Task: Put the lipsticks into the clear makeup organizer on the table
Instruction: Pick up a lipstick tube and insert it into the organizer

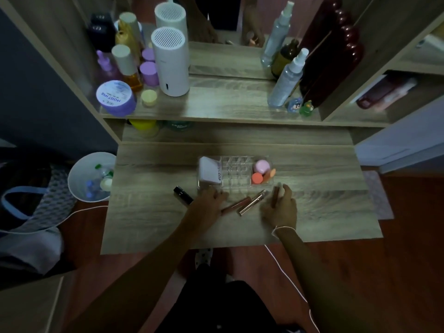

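Observation:
The clear makeup organizer stands mid-table; its grid slots look empty, a white compact fills its left bay and pink and orange sponges its right. Just in front lie a pink lipstick, a rose-gold lipstick and, to the left, a black lipstick. My left hand rests flat on the table between the black and pink tubes, fingers near the organizer's front edge. My right hand is closed around a brownish lipstick to the right of the others.
The wooden table has a raised shelf behind with jars, bottles, a white humidifier and spray bottles. A white bin stands at the table's left. A thin white cord hangs from my right wrist.

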Tool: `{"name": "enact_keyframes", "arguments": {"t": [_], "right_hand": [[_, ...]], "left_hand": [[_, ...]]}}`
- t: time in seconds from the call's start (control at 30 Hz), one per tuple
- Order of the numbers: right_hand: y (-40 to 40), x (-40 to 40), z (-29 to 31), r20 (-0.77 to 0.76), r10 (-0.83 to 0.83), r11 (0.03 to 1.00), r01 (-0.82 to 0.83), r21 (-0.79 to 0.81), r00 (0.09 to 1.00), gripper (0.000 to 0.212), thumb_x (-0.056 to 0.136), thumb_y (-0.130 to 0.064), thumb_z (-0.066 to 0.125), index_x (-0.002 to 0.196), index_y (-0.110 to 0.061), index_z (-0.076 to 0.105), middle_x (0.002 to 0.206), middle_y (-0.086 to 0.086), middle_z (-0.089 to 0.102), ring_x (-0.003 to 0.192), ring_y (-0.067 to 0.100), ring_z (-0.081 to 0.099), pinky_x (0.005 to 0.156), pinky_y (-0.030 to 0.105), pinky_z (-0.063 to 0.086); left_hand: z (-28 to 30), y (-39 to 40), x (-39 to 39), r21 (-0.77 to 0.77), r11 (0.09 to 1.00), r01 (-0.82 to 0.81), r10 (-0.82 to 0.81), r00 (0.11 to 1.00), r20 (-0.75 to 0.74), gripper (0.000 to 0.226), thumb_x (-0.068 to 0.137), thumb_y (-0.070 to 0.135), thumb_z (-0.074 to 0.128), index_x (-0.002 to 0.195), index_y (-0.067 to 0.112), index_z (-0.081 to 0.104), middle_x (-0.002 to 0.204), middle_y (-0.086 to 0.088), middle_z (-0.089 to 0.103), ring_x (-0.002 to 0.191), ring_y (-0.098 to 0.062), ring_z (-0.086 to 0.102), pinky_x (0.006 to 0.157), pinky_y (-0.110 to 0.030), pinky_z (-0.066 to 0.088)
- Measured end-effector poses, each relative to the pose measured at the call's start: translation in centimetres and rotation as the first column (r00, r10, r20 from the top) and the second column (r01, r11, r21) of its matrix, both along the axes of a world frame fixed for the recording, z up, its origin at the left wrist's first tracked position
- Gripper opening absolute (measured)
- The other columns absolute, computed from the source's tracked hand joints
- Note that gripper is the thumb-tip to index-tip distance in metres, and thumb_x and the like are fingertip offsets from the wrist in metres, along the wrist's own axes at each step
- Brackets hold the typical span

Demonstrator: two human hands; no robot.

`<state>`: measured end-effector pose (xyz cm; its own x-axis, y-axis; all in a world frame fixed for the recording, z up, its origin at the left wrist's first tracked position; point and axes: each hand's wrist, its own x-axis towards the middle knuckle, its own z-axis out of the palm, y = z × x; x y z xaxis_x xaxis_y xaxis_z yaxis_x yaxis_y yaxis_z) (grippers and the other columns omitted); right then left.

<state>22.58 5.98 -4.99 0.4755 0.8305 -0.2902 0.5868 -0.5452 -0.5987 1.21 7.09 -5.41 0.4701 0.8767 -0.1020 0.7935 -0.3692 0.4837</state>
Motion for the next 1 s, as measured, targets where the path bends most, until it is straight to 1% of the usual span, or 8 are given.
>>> {"name": "enact_keyframes", "arguments": {"t": [0.07,0.1,0.27,0.47,0.63,0.73,0.83,1.0], "right_hand": [[0.2,0.7,0.3,-0.1,-0.083,0.996,0.08,-0.033,0.992,0.074,0.076,-0.027,0.074,0.137,-0.027,0.032,0.099,0.015,0.064,0.093,0.037,0.063,0.082,0.04,0.049],[0.3,1.1,0.5,-0.164,-0.123,0.992,0.116,-0.052,0.979,0.076,0.074,-0.029,0.077,0.136,-0.03,0.034,0.094,0.008,0.063,0.09,0.032,0.062,0.08,0.036,0.049],[0.5,2.4,2.4,-0.282,-0.12,0.992,0.124,-0.002,0.952,0.062,0.071,-0.025,0.079,0.12,-0.043,0.045,0.081,0.001,0.065,0.073,0.02,0.067,0.052,0.016,0.041],[2.9,2.2,5.9,-0.248,0.176,0.963,-0.115,0.243,0.953,0.054,0.079,-0.019,0.069,0.122,-0.041,0.045,0.075,0.001,0.064,0.063,0.011,0.063,0.061,0.024,0.051],[6.8,0.4,7.3,-0.211,0.351,0.913,-0.283,0.294,0.912,0.054,0.083,-0.013,0.069,0.126,-0.034,0.046,0.091,-0.005,0.067,0.074,0.012,0.064,0.071,0.032,0.056],[8.9,-1.1,7.3,-0.205,0.398,0.887,-0.318,0.335,0.894,0.059,0.079,-0.012,0.072,0.125,-0.037,0.043,0.086,-0.009,0.068,0.076,0.005,0.067,0.068,0.017,0.056],[10.3,-2.8,6.5,-0.248,0.427,0.876,-0.33,0.351,0.87,0.066,0.078,-0.007,0.072,0.129,-0.035,0.041,0.093,-0.015,0.068,0.08,-0.01,0.065,0.072,0.005,0.05],[11.4,-3.7,5.1,-0.131,0.471,0.858,-0.419,0.297,0.872,0.027,0.078,-0.005,0.072,0.101,-0.016,0.064,0.097,0.003,0.072,0.086,0.008,0.065,0.087,0.036,0.057]], "left_hand": [[0.4,0.1,0.6,-0.085,0.99,-0.113,0.124,0.983,0.136,0.032,0.094,0.016,0.05,0.119,-0.004,0.052,0.097,0.003,0.058,0.086,0.011,0.058,0.071,-0.008,0.047],[0.6,0.2,0.8,-0.079,0.985,-0.156,0.168,0.97,0.173,0.033,0.095,0.023,0.049,0.114,-0.003,0.054,0.089,0.01,0.056,0.076,0.013,0.057,0.065,-0.004,0.043],[2.0,1.7,1.0,0.072,0.992,-0.102,0.085,0.976,0.202,0.038,0.086,0.006,0.056,0.123,0.011,0.051,0.103,-0.015,0.057,0.089,-0.022,0.051,0.074,-0.024,0.034],[4.4,5.0,1.6,0.135,0.967,-0.217,0.166,0.935,0.312,0.034,0.082,-0.003,0.062,0.116,0.001,0.058,0.101,-0.024,0.062,0.089,-0.036,0.058,0.073,-0.041,0.05],[5.0,7.5,1.2,0.102,0.932,-0.349,0.277,0.863,0.424,0.043,0.088,0.0,0.058,0.13,0.005,0.05,0.112,-0.019,0.061,0.099,-0.03,0.056,0.086,-0.037,0.046],[5.1,8.7,1.0,0.005,0.902,-0.432,0.371,0.782,0.501,0.045,0.086,-0.001,0.061,0.129,0.004,0.048,0.121,-0.019,0.06,0.108,-0.026,0.058,0.094,-0.034,0.047],[4.9,9.4,1.2,-0.003,0.889,-0.457,0.392,0.76,0.518,0.035,0.081,0.0,0.068,0.114,0.002,0.056,0.109,-0.019,0.064,0.098,-0.024,0.06,0.087,-0.033,0.05],[4.4,9.7,2.0,-0.022,0.902,-0.43,0.387,0.787,0.481,0.028,0.077,-0.003,0.069,0.103,0.005,0.062,0.1,-0.014,0.063,0.089,-0.022,0.06,0.077,-0.021,0.044]]}}
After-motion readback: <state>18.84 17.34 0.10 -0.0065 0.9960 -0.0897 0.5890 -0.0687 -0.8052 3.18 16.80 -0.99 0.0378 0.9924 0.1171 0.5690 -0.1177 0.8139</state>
